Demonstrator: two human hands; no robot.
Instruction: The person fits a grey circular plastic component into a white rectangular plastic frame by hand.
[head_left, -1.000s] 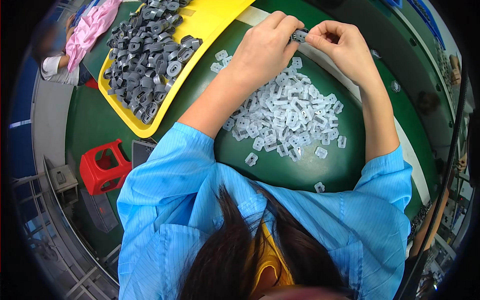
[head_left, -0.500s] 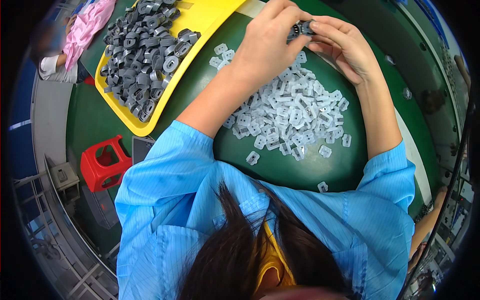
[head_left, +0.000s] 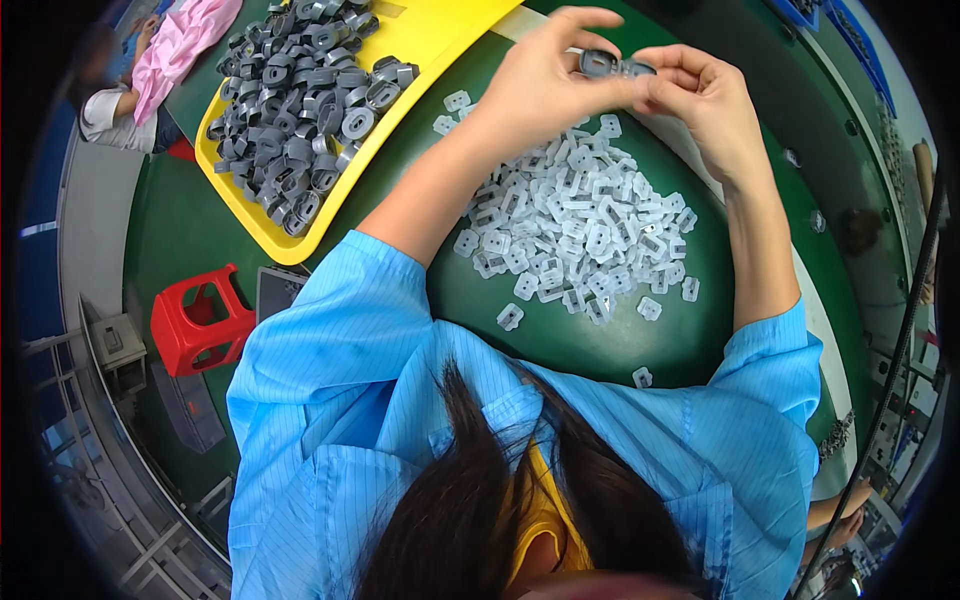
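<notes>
Above the far side of the green table (head_left: 670,335), my left hand (head_left: 545,80) grips a small dark grey plastic part (head_left: 598,63) between thumb and fingers. My right hand (head_left: 700,95) meets it there, its fingertips pinched at the part's right end; whether a second piece is between them I cannot make out. Just below my hands lies a heap of small translucent white plastic pieces (head_left: 575,225), each with little holes or a slot. To the left of my left forearm, a yellow tray (head_left: 285,245) holds a pile of grey ring-shaped plastic parts (head_left: 300,110).
A red plastic stool (head_left: 203,320) stands at the left, beside a dark grey box (head_left: 278,292). At the far left a person's arm (head_left: 110,110) shows near a pink cloth (head_left: 180,55). Another person's hand (head_left: 850,510) appears at the lower right. A dark cable (head_left: 905,350) runs down the right.
My hands have shifted slightly right, and the grey part has turned between them. My left fingers have lifted and spread somewhat, baring more of it. The whole view has shifted a little.
</notes>
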